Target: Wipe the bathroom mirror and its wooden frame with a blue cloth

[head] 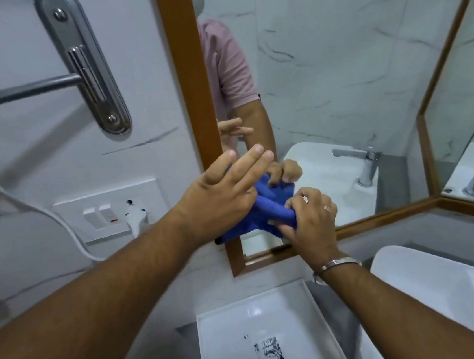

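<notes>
Two hands meet on one blue cloth (265,208): right hand (311,218) pinching it, left hand (222,192) fingers spread.

A single head-worn wide-angle view looks forward and slightly down from close range at the brown wooden-framed wall mirror (336,79), tilted askew; both forearms reach in from the bottom edge, a white ceramic basin (436,283) lower right
</notes>
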`<move>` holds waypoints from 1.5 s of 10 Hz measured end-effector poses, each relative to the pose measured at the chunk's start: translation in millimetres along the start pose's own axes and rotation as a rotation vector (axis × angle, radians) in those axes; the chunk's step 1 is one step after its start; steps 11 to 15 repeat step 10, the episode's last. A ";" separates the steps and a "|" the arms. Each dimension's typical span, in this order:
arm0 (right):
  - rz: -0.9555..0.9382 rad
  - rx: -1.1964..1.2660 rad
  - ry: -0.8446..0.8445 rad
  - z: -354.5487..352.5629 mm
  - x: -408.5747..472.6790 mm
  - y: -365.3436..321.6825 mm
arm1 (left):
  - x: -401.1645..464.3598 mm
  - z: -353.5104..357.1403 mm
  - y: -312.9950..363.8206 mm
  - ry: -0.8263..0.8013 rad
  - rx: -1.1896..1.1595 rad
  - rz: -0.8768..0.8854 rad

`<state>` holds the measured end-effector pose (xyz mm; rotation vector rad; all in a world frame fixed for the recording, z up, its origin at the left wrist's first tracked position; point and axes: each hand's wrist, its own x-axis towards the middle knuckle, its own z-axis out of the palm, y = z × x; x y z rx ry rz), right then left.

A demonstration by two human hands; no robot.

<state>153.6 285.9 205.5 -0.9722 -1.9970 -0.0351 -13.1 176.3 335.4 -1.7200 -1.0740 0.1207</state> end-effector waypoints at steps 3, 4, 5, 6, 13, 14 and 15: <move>0.193 0.510 -0.877 -44.9 -63.9 10.9 | -132.2 8.2 108.4 -0.674 -1.062 -0.463; 0.485 0.596 -1.114 -28.9 -104.7 16.8 | -181.3 23.1 165.6 -0.738 -1.426 -0.790; 0.733 0.496 -1.146 1.2 -149.0 24.4 | -211.2 36.0 220.4 -0.840 -1.589 -0.989; 0.785 0.298 -1.109 38.6 -191.3 34.6 | -223.7 54.8 270.7 -0.953 -1.598 -1.032; -0.221 -0.390 -1.586 71.7 -262.8 -1.8 | -233.5 12.2 283.0 -1.246 -0.888 -0.812; -0.221 -0.390 -1.586 71.7 -262.8 -1.8 | -233.5 12.2 283.0 -1.246 -0.888 -0.812; -0.221 -0.390 -1.586 71.7 -262.8 -1.8 | -233.5 12.2 283.0 -1.246 -0.888 -0.812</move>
